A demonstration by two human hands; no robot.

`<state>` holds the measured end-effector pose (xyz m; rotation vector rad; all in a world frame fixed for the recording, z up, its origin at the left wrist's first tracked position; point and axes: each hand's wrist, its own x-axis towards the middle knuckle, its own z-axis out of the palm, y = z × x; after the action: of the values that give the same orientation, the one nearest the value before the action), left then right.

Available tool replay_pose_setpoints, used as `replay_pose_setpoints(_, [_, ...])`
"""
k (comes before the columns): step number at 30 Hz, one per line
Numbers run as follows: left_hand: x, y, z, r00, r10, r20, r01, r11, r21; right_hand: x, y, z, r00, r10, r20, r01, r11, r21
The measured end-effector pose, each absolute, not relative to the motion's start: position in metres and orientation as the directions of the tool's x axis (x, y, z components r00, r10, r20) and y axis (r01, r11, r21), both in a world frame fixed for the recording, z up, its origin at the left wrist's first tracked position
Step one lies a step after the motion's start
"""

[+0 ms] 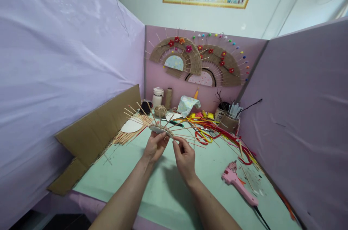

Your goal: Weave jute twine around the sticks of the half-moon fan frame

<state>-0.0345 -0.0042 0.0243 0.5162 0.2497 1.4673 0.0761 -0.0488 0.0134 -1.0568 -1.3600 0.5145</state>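
Held above the mat is a small half-round fan frame [157, 129], with a pale base and several thin wooden sticks spreading out from its curved edge. My left hand [156, 146] is closed on the base, thumb on the near face. What looks like twine runs along the roots of the sticks. At the right end of the frame, my right hand [185, 154] pinches thumb and forefinger together close to the lowest sticks. Whatever lies in that pinch is too small to make out. Behind the frame sits a ball of twine [160, 111].
A pink glue gun [240, 186] lies at the right with its cord. Loose sticks [126, 136] and a white half-round card [132, 125] lie left, beside cardboard [99, 125]. Red-handled scissors [200, 137] and coloured pipe cleaners lie behind right. Two finished fans [195, 58] hang on the back panel.
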Motion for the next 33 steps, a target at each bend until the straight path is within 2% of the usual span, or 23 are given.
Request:
replay_pose_setpoints(6, [-0.034, -0.006, 0.024, 0.112, 0.982, 0.153, -0.859, 0.018, 0.512, 0.078, -0.050, 0.022, 0.297, 0.864, 0.405, 0.117, 0.388, -0.914])
replay_pose_setpoints(10, [-0.032, -0.006, 0.025, 0.103, 0.985, 0.137, -0.852, 0.017, 0.523, 0.077, -0.051, 0.026, 0.284, 0.932, 0.224, -0.175, 0.280, -0.944])
replay_pose_setpoints(13, [-0.032, -0.006, 0.025, 0.094, 0.988, 0.126, -0.851, 0.014, 0.525, 0.074, -0.052, 0.031, 0.191, 0.974, 0.124, -0.419, 0.195, -0.887])
replay_pose_setpoints(15, [-0.032, -0.005, 0.024, 0.095, 0.988, 0.123, -0.854, 0.017, 0.521, 0.072, -0.055, 0.036, 0.136, 0.986, 0.098, -0.512, 0.155, -0.845])
replay_pose_setpoints(26, [-0.033, -0.003, 0.022, 0.079, 0.986, 0.150, -0.850, -0.012, 0.527, 0.078, -0.071, 0.057, -0.031, 0.992, 0.119, -0.646, 0.071, -0.760])
replay_pose_setpoints(33, [-0.034, -0.002, 0.020, 0.078, 0.990, 0.120, -0.849, 0.003, 0.528, 0.103, -0.090, 0.090, 0.044, 0.983, 0.177, -0.570, 0.170, -0.804])
